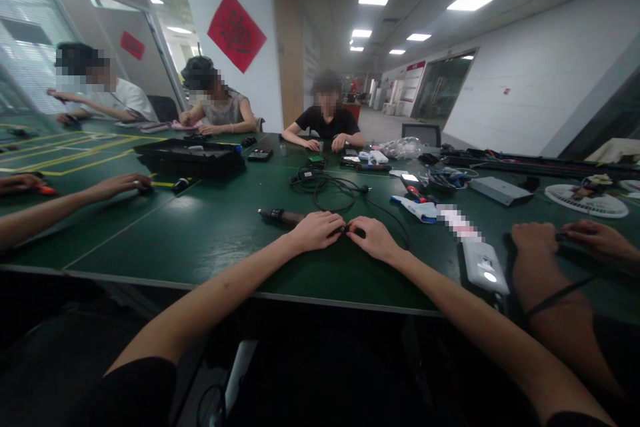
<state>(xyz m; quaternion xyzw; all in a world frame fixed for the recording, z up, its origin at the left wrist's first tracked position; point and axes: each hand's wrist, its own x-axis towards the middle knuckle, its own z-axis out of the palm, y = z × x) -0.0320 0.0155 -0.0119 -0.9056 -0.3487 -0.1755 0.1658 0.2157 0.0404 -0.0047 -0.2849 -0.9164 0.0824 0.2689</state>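
Observation:
My left hand (320,229) is closed around the rear part of a dark, stick-shaped electric screwdriver (287,216) lying on the green table. Its metal tip (261,212) points left. Close beside it, my right hand (373,237) pinches a small black cable connector (358,232) at the tool's rear end. The fingertips of both hands nearly meet there, and whether the connector is seated in the tool cannot be made out. Beyond my hands lies a loosely coiled black cable (333,192) with a mains plug (366,189).
A black tray (190,159) stands far left. A blue-white cloth (417,209), a white device (484,267), a grey box (501,191) and a round white grille (585,200) lie right. Co-workers' hands reach in from the left (117,185) and right (535,237); other people sit opposite.

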